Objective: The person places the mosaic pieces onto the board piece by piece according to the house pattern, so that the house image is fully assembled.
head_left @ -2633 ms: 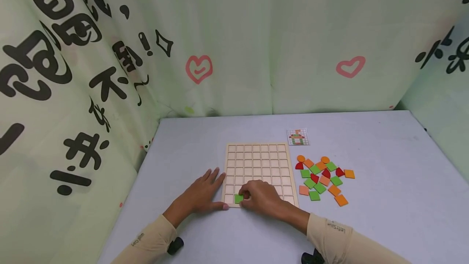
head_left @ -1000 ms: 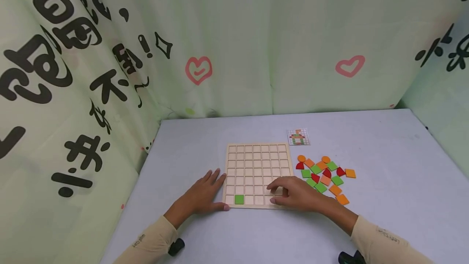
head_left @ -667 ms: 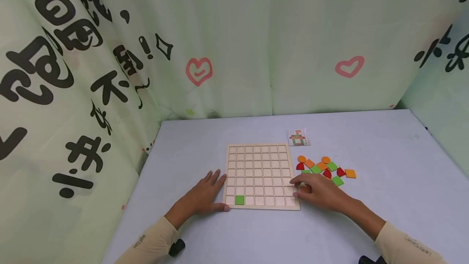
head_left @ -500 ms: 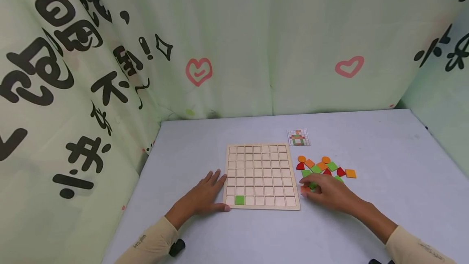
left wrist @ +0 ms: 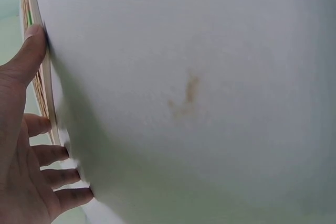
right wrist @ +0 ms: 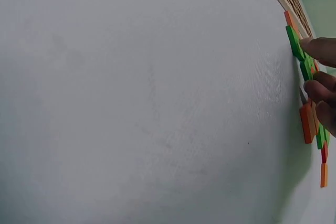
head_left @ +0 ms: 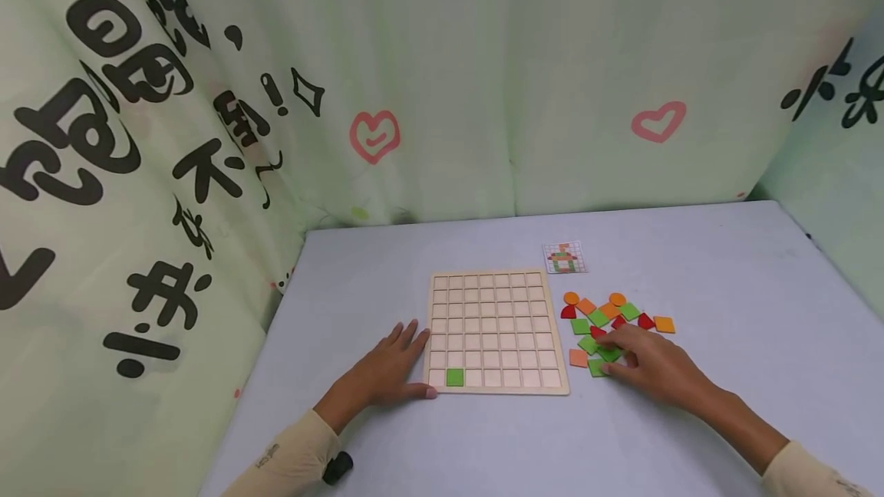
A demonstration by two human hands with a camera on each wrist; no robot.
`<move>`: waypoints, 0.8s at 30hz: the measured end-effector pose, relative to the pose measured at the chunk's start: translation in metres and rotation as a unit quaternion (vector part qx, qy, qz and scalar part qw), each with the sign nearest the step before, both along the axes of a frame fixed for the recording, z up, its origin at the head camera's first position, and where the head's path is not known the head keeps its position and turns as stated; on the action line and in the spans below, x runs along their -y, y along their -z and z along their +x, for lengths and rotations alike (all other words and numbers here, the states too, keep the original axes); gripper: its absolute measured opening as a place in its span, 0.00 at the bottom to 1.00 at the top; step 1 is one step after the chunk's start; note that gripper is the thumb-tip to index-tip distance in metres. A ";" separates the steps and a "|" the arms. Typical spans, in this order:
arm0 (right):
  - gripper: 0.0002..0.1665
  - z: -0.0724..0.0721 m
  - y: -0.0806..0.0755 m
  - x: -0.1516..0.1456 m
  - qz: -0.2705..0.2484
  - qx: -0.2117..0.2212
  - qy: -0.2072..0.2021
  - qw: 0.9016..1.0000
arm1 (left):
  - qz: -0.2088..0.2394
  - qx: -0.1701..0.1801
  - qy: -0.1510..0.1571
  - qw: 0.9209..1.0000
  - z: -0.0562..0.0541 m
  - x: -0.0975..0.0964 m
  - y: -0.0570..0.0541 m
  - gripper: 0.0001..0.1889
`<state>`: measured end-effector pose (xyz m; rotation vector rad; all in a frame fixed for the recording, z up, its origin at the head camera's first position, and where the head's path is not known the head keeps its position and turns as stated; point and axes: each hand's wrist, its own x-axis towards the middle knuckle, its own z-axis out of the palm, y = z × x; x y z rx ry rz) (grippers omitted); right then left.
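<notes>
My left hand [head_left: 382, 368] lies with spread fingers at the left edge of a wooden grid board [head_left: 496, 276]; its thumb rests at the board's near left corner. One green square tile [head_left: 455, 377] fills a cell in the board's nearest row. To the right, my right hand [head_left: 659, 365] is over the loose tiles, thumb and index finger apart. Its thumb tip is at a green tile [head_left: 597, 367], and the index tip is near a red tile [head_left: 598, 332]. In the right wrist view the thumb meets the green tile [right wrist: 294, 43]. Some tiles are hidden beneath the hand.
A small pattern card [head_left: 565, 258] lies beyond the board's far right corner. Around the right hand are orange round tiles [head_left: 618, 299], a salmon square [head_left: 578, 358], an orange square [head_left: 664, 324] and several green ones. A curtain [head_left: 511, 83] hangs behind the table.
My right hand has let go of the green tile in the board's nearest row and moved right, off the board and over the loose tiles. The left hand has stayed at the board's edge.
</notes>
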<state>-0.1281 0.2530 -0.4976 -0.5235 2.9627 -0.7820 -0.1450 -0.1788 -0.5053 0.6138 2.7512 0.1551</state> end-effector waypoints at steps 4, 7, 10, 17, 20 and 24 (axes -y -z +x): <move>0.21 0.001 0.001 0.001 0.005 -0.005 0.010 1.000 | -0.003 -0.005 0.001 1.000 0.001 0.001 0.003 0.54; 0.18 0.002 0.002 0.003 0.002 -0.007 0.012 1.000 | -0.004 -0.009 0.004 1.000 0.000 0.002 0.004 0.54; 0.16 0.002 0.005 0.007 0.007 -0.011 0.008 1.000 | -0.005 -0.012 0.008 1.000 0.000 0.002 0.004 0.54; 0.15 0.002 0.007 0.010 0.012 -0.012 0.008 1.000 | -0.009 -0.017 0.012 1.000 0.000 0.002 0.004 0.54; 0.15 0.002 0.006 0.010 0.012 -0.005 0.005 1.000 | -0.006 -0.015 0.011 1.000 0.000 0.002 0.004 0.54; 0.16 0.003 0.005 0.010 0.008 0.003 -0.001 1.000 | -0.002 -0.016 0.011 1.000 0.000 0.002 0.002 0.54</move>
